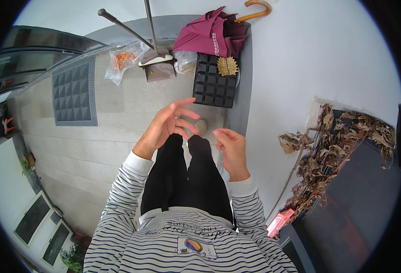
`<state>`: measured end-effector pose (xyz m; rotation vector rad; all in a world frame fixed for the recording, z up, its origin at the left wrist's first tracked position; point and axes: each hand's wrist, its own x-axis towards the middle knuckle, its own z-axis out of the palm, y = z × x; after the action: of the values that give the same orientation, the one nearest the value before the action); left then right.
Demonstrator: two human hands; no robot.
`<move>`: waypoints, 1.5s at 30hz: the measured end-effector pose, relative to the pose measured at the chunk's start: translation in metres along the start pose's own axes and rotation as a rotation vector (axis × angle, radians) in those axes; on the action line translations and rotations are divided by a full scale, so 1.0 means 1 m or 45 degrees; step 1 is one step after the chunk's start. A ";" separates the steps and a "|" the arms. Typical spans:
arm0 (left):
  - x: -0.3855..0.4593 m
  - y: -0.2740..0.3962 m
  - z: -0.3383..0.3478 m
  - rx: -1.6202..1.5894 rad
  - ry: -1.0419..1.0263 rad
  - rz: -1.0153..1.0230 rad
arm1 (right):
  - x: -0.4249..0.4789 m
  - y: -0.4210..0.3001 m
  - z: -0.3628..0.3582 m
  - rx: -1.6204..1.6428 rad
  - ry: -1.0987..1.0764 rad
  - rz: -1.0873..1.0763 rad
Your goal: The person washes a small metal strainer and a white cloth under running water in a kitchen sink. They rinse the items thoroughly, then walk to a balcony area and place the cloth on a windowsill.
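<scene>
In the head view, my left hand (pixel 162 124) is raised in front of my black trousers (pixel 186 184), its fingers spread and holding nothing. My right hand (pixel 233 150) hovers near the white wall with its fingers curled and the thumb close to the index finger; no object shows in it. Beyond both hands, a black plastic cell tray (pixel 215 89) lies on the tiled floor against the wall. A pleated, tan leaf-shaped item (pixel 227 66) rests on the tray. A folded maroon umbrella (pixel 203 32) with a curved wooden handle (pixel 260 12) leans over the tray's far end.
A long-handled dustpan (pixel 160 71) stands beside a clear plastic bag with orange bits (pixel 124 60). Another clear bag (pixel 185 62) sits by the tray. A grey mat (pixel 74 92) lies left. Dried vines (pixel 318 163) hang at a wall opening on the right, above a pink box (pixel 280 222).
</scene>
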<state>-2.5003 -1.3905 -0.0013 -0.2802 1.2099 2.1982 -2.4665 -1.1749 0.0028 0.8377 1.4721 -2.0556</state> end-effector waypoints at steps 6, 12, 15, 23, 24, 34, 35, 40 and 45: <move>0.059 -0.035 -0.064 0.103 0.143 -0.167 | 0.052 0.027 -0.014 0.126 0.190 0.062; 0.103 -0.087 -0.125 0.428 0.336 -0.383 | 0.099 0.055 -0.026 0.185 0.344 0.097; 0.120 -0.125 -0.160 0.521 0.378 -0.490 | 0.120 0.069 -0.034 0.240 0.401 0.103; 0.176 -0.235 -0.218 0.524 0.432 -0.716 | 0.178 0.123 -0.079 0.309 0.615 0.139; 0.184 -0.247 -0.223 0.520 0.415 -0.736 | 0.185 0.132 -0.088 0.313 0.625 0.148; 0.258 -0.342 -0.248 0.590 0.591 -0.903 | 0.293 0.209 -0.177 0.292 0.863 0.123; 0.261 -0.348 -0.249 0.588 0.583 -0.890 | 0.302 0.212 -0.182 0.279 0.887 0.124; 0.275 -0.371 -0.254 0.434 0.577 -0.796 | 0.341 0.215 -0.197 0.306 0.869 0.079; 0.284 -0.385 -0.263 0.337 0.538 -0.669 | 0.377 0.204 -0.197 0.218 0.833 0.006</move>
<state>-2.5214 -1.3380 -0.5442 -0.8749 1.4310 1.5487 -2.5512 -1.0614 -0.4472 1.6993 1.6022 -2.0194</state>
